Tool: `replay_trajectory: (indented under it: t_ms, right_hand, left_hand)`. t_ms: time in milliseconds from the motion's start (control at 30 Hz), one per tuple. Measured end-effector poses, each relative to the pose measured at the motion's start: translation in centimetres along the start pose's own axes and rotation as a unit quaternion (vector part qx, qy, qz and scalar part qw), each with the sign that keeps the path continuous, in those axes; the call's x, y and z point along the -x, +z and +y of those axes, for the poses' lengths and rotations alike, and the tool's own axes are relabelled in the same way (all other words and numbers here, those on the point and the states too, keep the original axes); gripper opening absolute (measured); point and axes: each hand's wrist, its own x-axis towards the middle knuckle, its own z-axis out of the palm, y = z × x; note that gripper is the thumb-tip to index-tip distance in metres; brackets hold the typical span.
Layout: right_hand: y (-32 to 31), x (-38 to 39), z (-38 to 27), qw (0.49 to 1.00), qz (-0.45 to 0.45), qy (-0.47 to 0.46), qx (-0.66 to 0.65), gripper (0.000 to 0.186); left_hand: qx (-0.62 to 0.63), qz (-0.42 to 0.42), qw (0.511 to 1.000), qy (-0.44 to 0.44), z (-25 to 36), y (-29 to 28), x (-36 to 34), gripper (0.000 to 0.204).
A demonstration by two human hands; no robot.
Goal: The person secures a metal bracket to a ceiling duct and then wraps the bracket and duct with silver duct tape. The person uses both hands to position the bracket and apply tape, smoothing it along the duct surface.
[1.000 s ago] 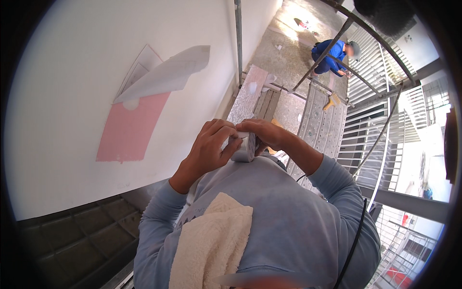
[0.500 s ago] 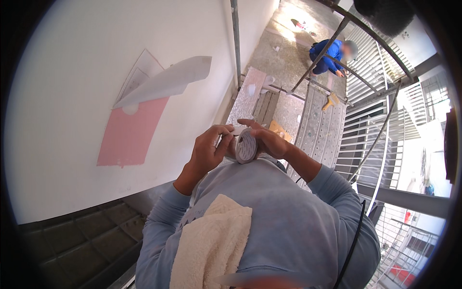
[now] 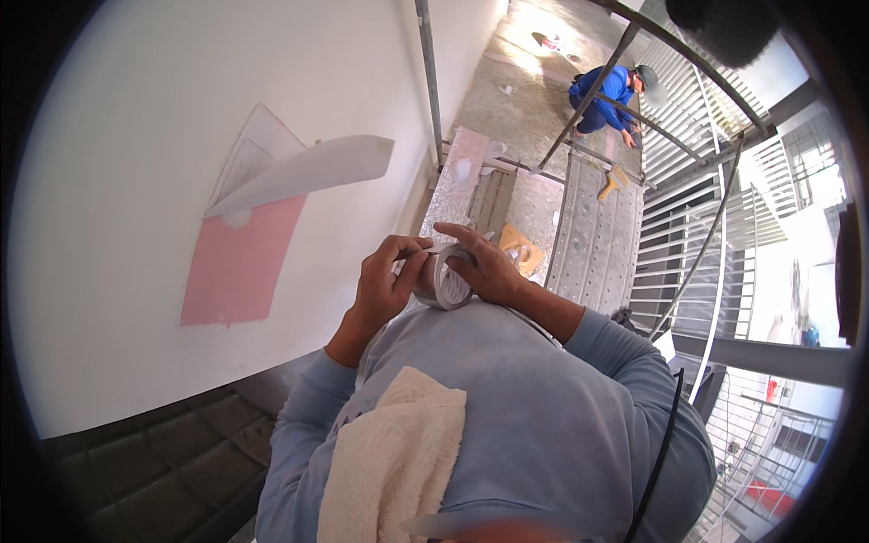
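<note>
Since approx. 1 s ago, your tape roll [image 3: 442, 286] has turned so more of its hole shows, and your R hand [image 3: 493, 269] has come in w/ thumb at the ring. Loose white sheet [image 3: 317, 172] on the wall [image 3: 348, 72] also hangs lower vs. the pink patch [image 3: 240, 271].

Roll's between your hands, in front of your shirt [image 3: 507, 407]. Its axle runs roughly L–R: hole opens toward your R hand, outer rim faces your L hand [image 3: 382, 279]. Both hands are on it, R reaching further in, so neither's clearly nearer.

R grip: thumb hooked into the ring, fingers stretched over the top. L grip: narrow, thumb & index pinched at the roll's upper edge; can't say for sure if that's a loose tape end, too small to tell.

Sheet & patch are up to your L, well apart from the roll. Off to your R, a yellow-handled tool [image 3: 613, 184] lies on the metal plank [image 3: 588, 240]; beyond, a co-worker in blue [image 3: 599, 98] crouches.
</note>
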Motion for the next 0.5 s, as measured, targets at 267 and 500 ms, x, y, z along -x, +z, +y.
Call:
replay_trajectory:
  t_ms: [267, 500]
  right_hand:
    - [1.6, 0.3, 5.3, 0.998, 0.018, -0.012, -0.051, 0.029]
    - [2.4, -0.4, 3.5, 0.979, 0.088, 0.032, -0.181, 0.041]
  left_hand:
    - [0.027, 0.017, 0.999, -0.004, -1.7, 0.2, 0.5, 0.014]
    - [-0.033, 0.009, 0.998, -0.059, -2.2, -0.5, 0.5, 0.025]
